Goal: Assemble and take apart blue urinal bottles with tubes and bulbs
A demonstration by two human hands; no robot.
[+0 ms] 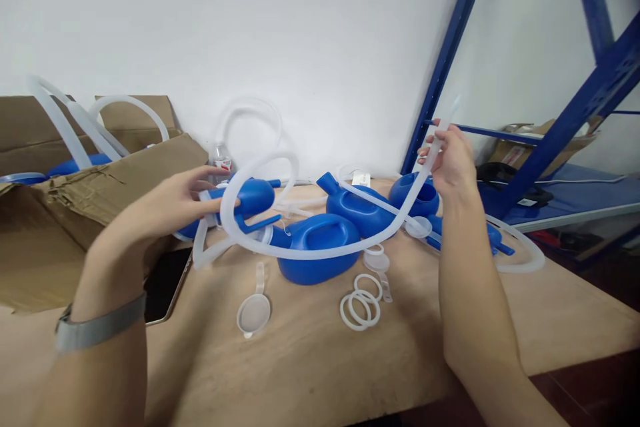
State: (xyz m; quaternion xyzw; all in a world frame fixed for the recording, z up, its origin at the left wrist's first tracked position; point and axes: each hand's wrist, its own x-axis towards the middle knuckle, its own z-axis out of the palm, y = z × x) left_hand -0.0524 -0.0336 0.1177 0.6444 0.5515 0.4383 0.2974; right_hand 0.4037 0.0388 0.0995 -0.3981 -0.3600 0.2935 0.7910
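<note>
Head view: the left hand (180, 203) reaches forward over the desk (310, 373). Its fingers lie stretched and pressed together along the top of a blue container (255, 197), and the thumb closes from below on the white collar at the container's near end.

The right hand (453, 160) is raised above the desk. Its fingertips pinch one end of a translucent tube (320, 253). From that end the tube runs down and left across the blue vessels, curves along the front of the central blue jug (317, 267), and rises into a loop around the held container.

Behind the jug stand a second blue jug (357, 207) and a round blue bowl (415, 193). Flat on the desk in front of them lie a group of white rings (361, 307) and a clear cap (253, 312) with a tab.

Left of the desk stands an open cardboard box (75, 213) with more tubes and blue parts in it. A dark phone (165, 283) lies just beside it. The left wrist carries a grey band (100, 327).

Labels: a small bottle (221, 161) by the wall bears a red and white label, and a white tag (361, 179) lies behind the jugs. The writing on both is too small to read. A blue rack (575, 120) stands at the right.
</note>
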